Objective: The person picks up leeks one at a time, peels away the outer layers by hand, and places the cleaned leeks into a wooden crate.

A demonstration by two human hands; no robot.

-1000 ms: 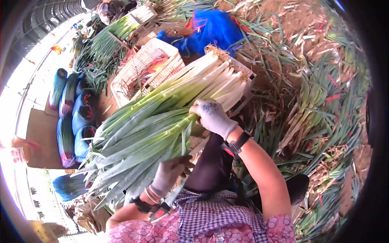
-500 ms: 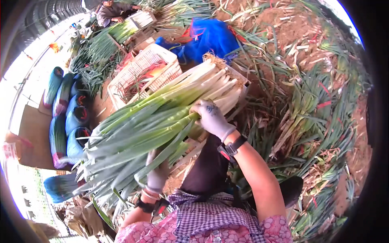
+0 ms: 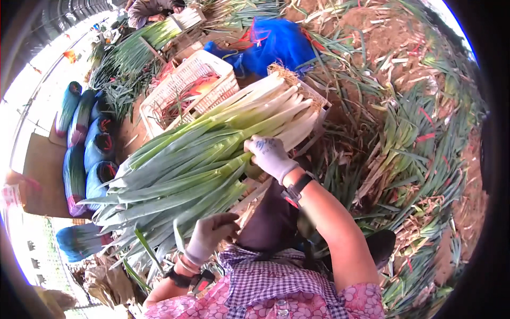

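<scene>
A big pile of leeks [image 3: 212,159] lies slantwise before me on a wooden stand, white root ends at the upper right, green leaves fanning to the lower left. My right hand [image 3: 272,158], in a pale glove, has its fingers curled round a leek at the pile's near edge, where white turns green. Lower down, my left hand [image 3: 210,236] is off the pile, beside the leaf tips. Its dark-tipped glove fingers are bent but apart, with nothing seen in them.
Behind the leeks stands a pale plastic crate [image 3: 191,87] with red strips inside. A blue net heap [image 3: 276,48] lies beyond. Several wrapped blue bundles [image 3: 101,149] line the left, near a cardboard sheet [image 3: 45,175]. Loose leeks [image 3: 409,143] cover the ground at right. Another person [image 3: 151,11] works at far left.
My left hand has come out from under the leaves and moved down. The leaves have settled lower and spread flatter. My right hand has shifted slightly down and left along the edge.
</scene>
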